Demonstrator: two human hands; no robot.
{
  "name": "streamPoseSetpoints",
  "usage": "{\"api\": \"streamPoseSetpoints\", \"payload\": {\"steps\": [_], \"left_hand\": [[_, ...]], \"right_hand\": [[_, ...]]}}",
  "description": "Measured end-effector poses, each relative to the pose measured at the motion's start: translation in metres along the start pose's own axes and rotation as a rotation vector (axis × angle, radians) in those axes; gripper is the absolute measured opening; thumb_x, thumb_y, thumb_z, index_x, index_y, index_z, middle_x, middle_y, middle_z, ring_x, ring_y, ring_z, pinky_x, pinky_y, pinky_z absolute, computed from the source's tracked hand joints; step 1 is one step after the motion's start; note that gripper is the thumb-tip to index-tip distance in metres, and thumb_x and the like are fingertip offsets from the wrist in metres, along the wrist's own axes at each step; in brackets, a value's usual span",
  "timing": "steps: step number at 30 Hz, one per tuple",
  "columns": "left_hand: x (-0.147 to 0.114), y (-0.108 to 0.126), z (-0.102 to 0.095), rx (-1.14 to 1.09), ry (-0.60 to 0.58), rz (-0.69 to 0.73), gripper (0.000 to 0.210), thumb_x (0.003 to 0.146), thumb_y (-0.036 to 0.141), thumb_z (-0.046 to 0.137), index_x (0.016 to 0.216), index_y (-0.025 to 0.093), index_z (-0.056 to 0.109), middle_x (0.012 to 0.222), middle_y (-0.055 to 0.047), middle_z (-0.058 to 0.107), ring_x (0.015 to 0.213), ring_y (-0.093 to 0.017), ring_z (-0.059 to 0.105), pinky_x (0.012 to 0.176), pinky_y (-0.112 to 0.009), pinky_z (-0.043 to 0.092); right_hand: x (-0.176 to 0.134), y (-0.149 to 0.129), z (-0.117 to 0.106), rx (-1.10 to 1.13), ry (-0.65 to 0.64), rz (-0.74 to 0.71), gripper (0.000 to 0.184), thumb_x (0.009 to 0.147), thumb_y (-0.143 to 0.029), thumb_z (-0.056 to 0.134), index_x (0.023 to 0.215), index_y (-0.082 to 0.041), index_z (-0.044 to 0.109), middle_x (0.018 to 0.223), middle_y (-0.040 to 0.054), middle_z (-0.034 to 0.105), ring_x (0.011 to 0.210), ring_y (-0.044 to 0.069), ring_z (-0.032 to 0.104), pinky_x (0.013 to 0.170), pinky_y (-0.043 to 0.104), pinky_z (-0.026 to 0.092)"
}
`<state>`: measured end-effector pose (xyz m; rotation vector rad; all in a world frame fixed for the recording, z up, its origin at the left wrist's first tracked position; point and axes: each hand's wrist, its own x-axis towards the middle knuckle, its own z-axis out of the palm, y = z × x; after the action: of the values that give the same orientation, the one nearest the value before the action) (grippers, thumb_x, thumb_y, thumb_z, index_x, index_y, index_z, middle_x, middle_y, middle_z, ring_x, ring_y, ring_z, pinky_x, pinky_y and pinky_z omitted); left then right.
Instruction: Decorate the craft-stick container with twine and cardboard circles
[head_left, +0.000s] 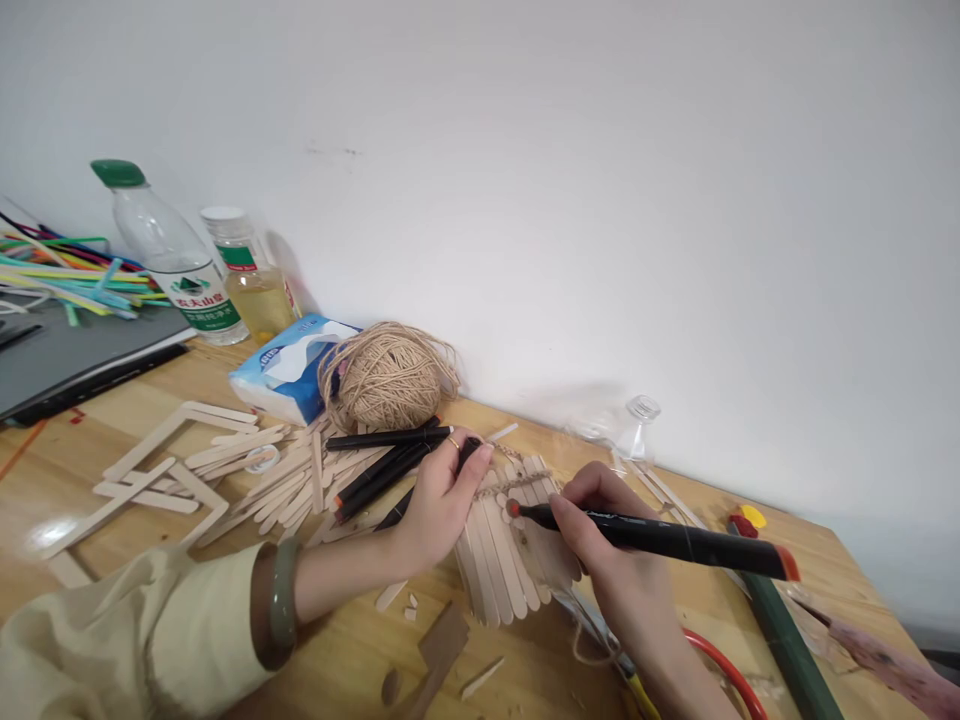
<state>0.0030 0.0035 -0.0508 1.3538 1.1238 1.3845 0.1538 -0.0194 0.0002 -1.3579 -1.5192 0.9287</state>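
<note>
A panel of popsicle sticks (491,565), bound across by twine (517,487), is steadied at its upper left edge by my left hand (442,505). Between that hand's thumb and index finger shows a short black piece (469,452), possibly a marker cap; the other fingers are mostly hidden. My right hand (619,560) grips a black marker (675,540) with an orange end. Its tip meets a small reddish-brown round spot (513,508) on the panel. Scissors (592,625) lie partly under my right hand.
Loose popsicle sticks (281,490), black markers (390,475) and a twine ball (394,375) lie left. Behind them stand a tissue pack (300,365), a water bottle (180,265) and a jar (255,290). A clear bottle (639,425) and a green tube (787,640) are right.
</note>
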Motion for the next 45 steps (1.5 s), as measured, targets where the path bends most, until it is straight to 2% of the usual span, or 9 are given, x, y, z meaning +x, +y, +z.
{"api": "streamPoseSetpoints", "payload": {"steps": [11,15,19,26,45], "left_hand": [[-0.001,-0.003,-0.001,0.002,0.0,0.07,0.025,0.091,0.037,0.041,0.074,0.019,0.045,0.062,0.005,0.038,0.06,-0.012,0.037,0.06,-0.024,0.033],[-0.002,-0.004,-0.001,0.0,0.004,0.091,0.025,0.091,0.038,0.041,0.075,0.019,0.046,0.06,0.005,0.037,0.057,-0.011,0.036,0.056,-0.023,0.032],[-0.003,-0.005,-0.001,0.0,0.005,0.114,0.024,0.091,0.038,0.041,0.076,0.019,0.046,0.058,0.006,0.036,0.054,-0.011,0.035,0.054,-0.023,0.032],[-0.004,-0.003,-0.003,0.028,0.01,0.176,0.023,0.091,0.036,0.04,0.078,0.019,0.048,0.059,0.005,0.039,0.055,-0.012,0.038,0.057,-0.023,0.034],[-0.007,-0.005,-0.004,0.04,0.019,0.277,0.02,0.091,0.032,0.04,0.078,0.019,0.049,0.061,0.003,0.043,0.056,-0.012,0.042,0.057,-0.024,0.036]], "right_hand": [[-0.003,0.01,0.0,0.07,0.029,0.01,0.028,0.079,-0.037,0.059,0.059,-0.022,0.046,0.048,-0.0076,0.04,0.042,0.009,0.032,0.038,0.021,0.024],[-0.004,0.01,0.001,0.083,-0.002,-0.005,0.029,0.079,-0.037,0.059,0.059,-0.022,0.046,0.047,-0.0077,0.039,0.043,0.009,0.031,0.038,0.021,0.023],[-0.004,0.01,0.002,0.107,0.038,0.011,0.028,0.079,-0.037,0.059,0.059,-0.022,0.046,0.046,-0.008,0.038,0.041,0.009,0.03,0.037,0.021,0.023],[-0.006,0.012,0.001,0.113,0.042,0.001,0.028,0.08,-0.037,0.059,0.059,-0.022,0.046,0.047,-0.0082,0.037,0.042,0.009,0.029,0.037,0.02,0.021],[-0.008,0.013,0.0,0.03,0.04,-0.077,0.03,0.08,-0.037,0.059,0.057,-0.021,0.047,0.05,-0.0071,0.038,0.044,0.009,0.031,0.039,0.022,0.022]]}}
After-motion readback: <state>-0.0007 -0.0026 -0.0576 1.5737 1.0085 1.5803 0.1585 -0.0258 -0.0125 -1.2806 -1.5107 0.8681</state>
